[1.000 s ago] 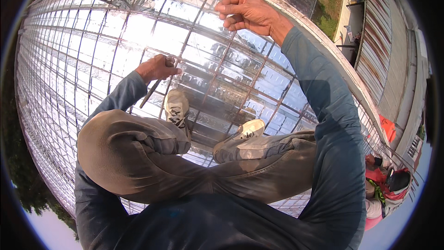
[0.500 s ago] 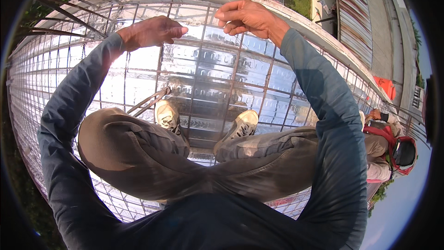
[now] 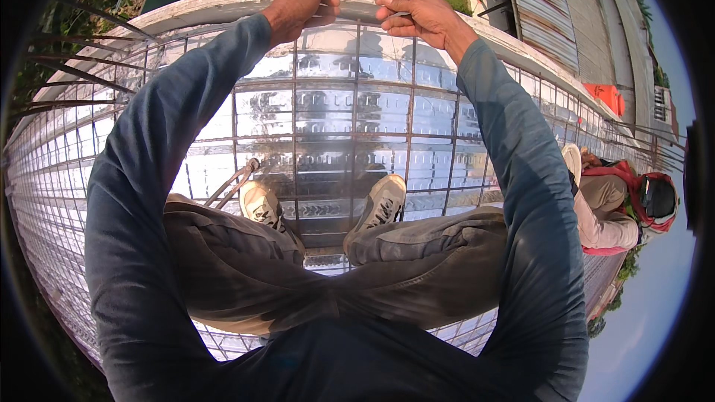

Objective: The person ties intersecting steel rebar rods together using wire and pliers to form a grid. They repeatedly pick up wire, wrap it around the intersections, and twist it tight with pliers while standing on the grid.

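While hands pinch thin wire (image 3: 357, 9), left hand (image 3: 302, 4), right hand (image 3: 417, 15) above glossy ribbed roof (image 3: 328, 126).

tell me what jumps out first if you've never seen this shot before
Both arms in dark blue sleeves stretch up the middle, the left hand and right hand close together at the top, pinching what looks like a thin wire; how firmly cannot be told. Below them a shiny grid of reflective panels fills the centre, with two pale sneakers planted on it. At the right edge another person in a red hooded top crouches.
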The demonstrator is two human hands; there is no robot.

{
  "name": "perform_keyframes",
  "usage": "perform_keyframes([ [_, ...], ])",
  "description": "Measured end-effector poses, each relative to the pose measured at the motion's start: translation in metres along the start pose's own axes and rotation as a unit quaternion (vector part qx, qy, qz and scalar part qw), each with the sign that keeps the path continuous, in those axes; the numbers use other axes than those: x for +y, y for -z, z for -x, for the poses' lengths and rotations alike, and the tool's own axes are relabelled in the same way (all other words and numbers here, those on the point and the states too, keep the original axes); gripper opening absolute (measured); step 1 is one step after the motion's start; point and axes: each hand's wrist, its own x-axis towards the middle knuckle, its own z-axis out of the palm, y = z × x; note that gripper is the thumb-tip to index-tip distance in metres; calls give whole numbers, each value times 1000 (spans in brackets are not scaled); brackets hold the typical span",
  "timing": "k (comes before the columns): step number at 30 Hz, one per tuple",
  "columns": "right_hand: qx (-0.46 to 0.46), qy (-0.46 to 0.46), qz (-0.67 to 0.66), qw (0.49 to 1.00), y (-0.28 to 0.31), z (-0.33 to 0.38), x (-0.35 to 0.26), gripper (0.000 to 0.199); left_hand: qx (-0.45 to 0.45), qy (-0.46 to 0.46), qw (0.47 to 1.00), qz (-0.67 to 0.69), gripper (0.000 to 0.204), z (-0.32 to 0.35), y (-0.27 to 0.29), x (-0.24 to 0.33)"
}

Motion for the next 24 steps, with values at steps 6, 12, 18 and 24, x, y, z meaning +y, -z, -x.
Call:
perform_keyframes([
  [6,90,30,-100,990,30,-32,23,24,-159,121,959,-202,23,45,-28,-57],
  [12,203,117,-191,953,47,-45,14,17,-235,-102,850,-461,20,43,-3,-103],
  [18,399,185,-277,854,94,-28,-8,18,-134,-104,787,-593,24,34,21,-129],
  [24,400,242,-213,858,143,-4,-18,12,-150,-103,743,-644,22,46,34,-149],
])
